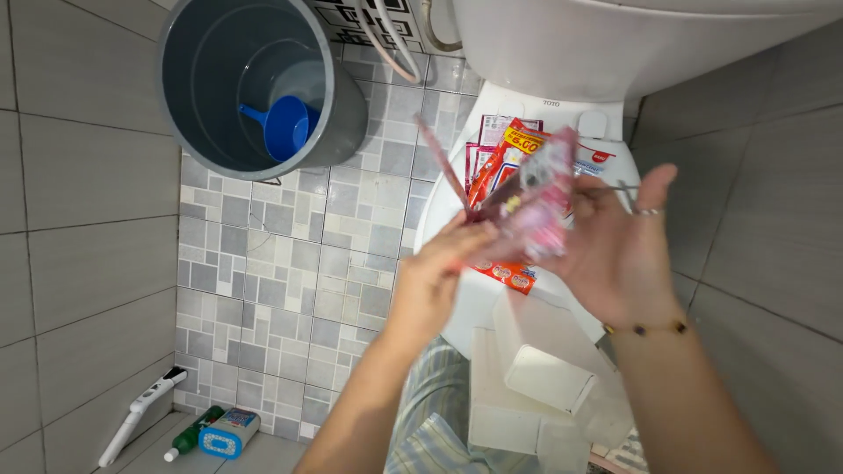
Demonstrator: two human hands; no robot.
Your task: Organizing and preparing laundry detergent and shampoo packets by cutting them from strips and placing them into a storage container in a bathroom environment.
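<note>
My left hand (436,272) and my right hand (620,247) are raised over a closed white toilet lid (457,307). Together they hold a pink and clear toothbrush package (540,204), blurred by motion. A thin pink strip (442,161) sticks up from my left fingers toward the upper left. Several more red and white packets (505,149) lie on the lid behind my hands. My right hand wears a ring and a thin bracelet.
A grey bucket (342,105) holding a blue scoop (285,125) stands on the tiled floor at the upper left. White plastic boxes (527,386) rest below my hands. A white handle (136,414), a green bottle (195,432) and a blue container (228,433) lie at the bottom left.
</note>
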